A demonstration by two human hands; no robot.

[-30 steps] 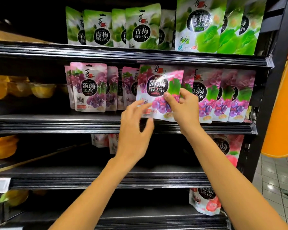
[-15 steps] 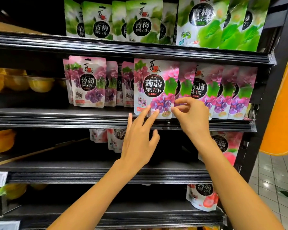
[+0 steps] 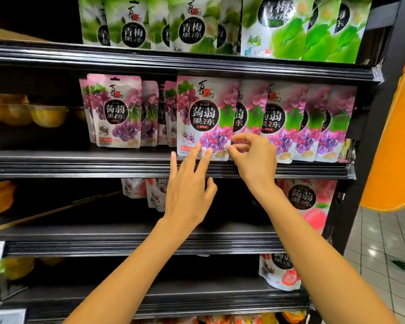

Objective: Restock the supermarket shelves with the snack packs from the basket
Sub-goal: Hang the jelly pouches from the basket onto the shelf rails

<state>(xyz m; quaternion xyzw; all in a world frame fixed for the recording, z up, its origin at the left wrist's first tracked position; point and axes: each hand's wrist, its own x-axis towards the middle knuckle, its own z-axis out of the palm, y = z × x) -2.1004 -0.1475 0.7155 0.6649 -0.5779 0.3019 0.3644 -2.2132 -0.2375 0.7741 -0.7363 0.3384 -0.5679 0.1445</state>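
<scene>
Purple grape pack (image 3: 204,118) stands just above L hand (image 3: 189,190), whose straight fingers touch its bottom edge; R hand (image 3: 255,160) pinches its lower corner. Risk: pack's at the shelf lip (image 3: 80,164), so releasing early prob. tips it fwd.

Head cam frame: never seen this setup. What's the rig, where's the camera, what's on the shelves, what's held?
There is no machine here. A person works with two bare hands, and the only camera sits on their head, looking forward and down, so both arms reach in from the bottom. They face dark supermarket shelves. Green packs stand on top, purple grape packs one shelf below, pink packs lower down, and yellow cups at the left. The right hand pinches the lower right corner of the front purple pack, which stands upright. The left hand is open, its fingers touching the pack's bottom edge. No basket is in view.
</scene>
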